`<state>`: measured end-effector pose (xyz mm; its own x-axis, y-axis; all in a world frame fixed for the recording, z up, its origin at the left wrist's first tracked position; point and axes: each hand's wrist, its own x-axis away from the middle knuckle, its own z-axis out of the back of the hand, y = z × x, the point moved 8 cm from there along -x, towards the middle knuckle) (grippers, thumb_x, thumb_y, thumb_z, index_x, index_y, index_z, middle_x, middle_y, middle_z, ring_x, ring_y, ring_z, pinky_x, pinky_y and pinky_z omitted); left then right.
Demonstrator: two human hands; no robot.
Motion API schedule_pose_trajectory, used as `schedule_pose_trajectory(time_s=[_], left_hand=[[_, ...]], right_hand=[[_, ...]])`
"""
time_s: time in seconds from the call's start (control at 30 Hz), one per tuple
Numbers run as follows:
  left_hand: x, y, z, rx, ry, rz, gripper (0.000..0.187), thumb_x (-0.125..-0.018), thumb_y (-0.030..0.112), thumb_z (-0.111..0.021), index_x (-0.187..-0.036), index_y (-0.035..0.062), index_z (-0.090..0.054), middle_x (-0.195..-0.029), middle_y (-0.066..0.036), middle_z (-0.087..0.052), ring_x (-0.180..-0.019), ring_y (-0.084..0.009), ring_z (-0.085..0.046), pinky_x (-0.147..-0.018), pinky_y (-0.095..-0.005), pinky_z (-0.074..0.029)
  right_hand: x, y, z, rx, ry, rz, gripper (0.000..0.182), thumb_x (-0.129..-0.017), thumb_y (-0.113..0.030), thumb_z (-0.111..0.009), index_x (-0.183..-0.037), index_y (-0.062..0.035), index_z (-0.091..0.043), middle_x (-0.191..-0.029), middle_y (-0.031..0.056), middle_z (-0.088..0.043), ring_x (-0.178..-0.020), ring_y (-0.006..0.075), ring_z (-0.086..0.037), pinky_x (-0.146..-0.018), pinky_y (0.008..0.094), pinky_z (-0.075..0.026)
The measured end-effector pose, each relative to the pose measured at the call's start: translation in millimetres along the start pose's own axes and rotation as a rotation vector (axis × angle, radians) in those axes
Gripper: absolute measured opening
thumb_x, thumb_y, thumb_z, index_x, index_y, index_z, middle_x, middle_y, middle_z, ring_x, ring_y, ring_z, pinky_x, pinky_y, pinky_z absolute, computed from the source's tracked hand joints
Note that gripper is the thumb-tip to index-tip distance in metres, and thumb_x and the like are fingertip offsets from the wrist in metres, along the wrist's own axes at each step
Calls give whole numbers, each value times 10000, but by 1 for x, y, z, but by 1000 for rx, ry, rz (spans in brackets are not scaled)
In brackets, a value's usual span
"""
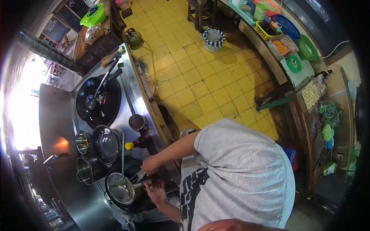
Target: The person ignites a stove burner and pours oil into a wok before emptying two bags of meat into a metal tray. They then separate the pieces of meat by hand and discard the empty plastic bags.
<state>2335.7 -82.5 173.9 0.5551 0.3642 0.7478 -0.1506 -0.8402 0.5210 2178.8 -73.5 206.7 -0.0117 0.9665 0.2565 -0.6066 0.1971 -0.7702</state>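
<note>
My right hand (150,165) is closed around the metal tongs (141,174), whose two arms point toward the round strainer (120,188). Pale food or liquid shows inside the strainer, which sits over a dark wok (135,204) at the stove's near end. Just below the tongs, my left hand (156,192) is turned palm up with its fingers apart, close beside the strainer's handle (137,185). A long-handled utensil (123,154) leans into the strainer from above.
Along the steel stove stand a deep pot (85,170), a dark pan (106,144), a small saucepan (137,122) and a large wok (110,104) with a ladle (91,101). A yellow-capped bottle (130,146) is near my right forearm. Yellow tiles (200,92) cover the floor behind.
</note>
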Motion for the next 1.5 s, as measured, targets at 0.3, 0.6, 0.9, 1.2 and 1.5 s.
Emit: schedule_pose_trajectory(time_s=[0.3,0.6,0.9,1.2,1.5], left_hand=[[74,-10,35,-183,-52,-287,544,-931,329,-473,-1358,36,-311,-1332,-147,-410,-1116,-254,-466,-932,-376,-373],[102,-44,214,82,597,-637,378,-901,192,-546,-1224,8,-476,-1082,-72,-584,-914,-137,-561,-784,-254,-444],[104,-114,226,-67,782,-556,339,-866,161,-566,-1184,70,-494,-978,-30,-599,-875,-114,-566,-718,-264,-434],[55,-129,214,-124,772,-470,340,-829,148,-618,-1120,4,-517,-946,-93,-612,-905,-151,-586,-752,-274,-482],[49,-138,231,-426,849,-324,325,-806,126,-589,-1117,59,-529,-1016,-109,-612,-914,-227,-604,-761,-333,-491]], right_hand=[[8,5,7,234,257,-71,305,-749,-313,-579,-888,-50,-645,-903,165,-622,-878,321,-607,-684,455,-500],[-91,43,11,523,482,62,455,-853,-383,-547,-1101,-3,-528,-1081,197,-556,-1007,356,-542,-841,420,-448],[-109,-95,-123,333,-240,349,285,-807,-261,-596,-955,-17,-577,-900,170,-629,-818,391,-601,-735,435,-486],[-107,-17,-256,669,-410,376,241,-776,-204,-556,-952,-53,-620,-748,208,-618,-774,386,-617,-655,436,-510],[-127,-56,-196,447,-213,735,174,-654,-42,-539,-790,-65,-644,-795,175,-627,-767,362,-603,-699,423,-489]])
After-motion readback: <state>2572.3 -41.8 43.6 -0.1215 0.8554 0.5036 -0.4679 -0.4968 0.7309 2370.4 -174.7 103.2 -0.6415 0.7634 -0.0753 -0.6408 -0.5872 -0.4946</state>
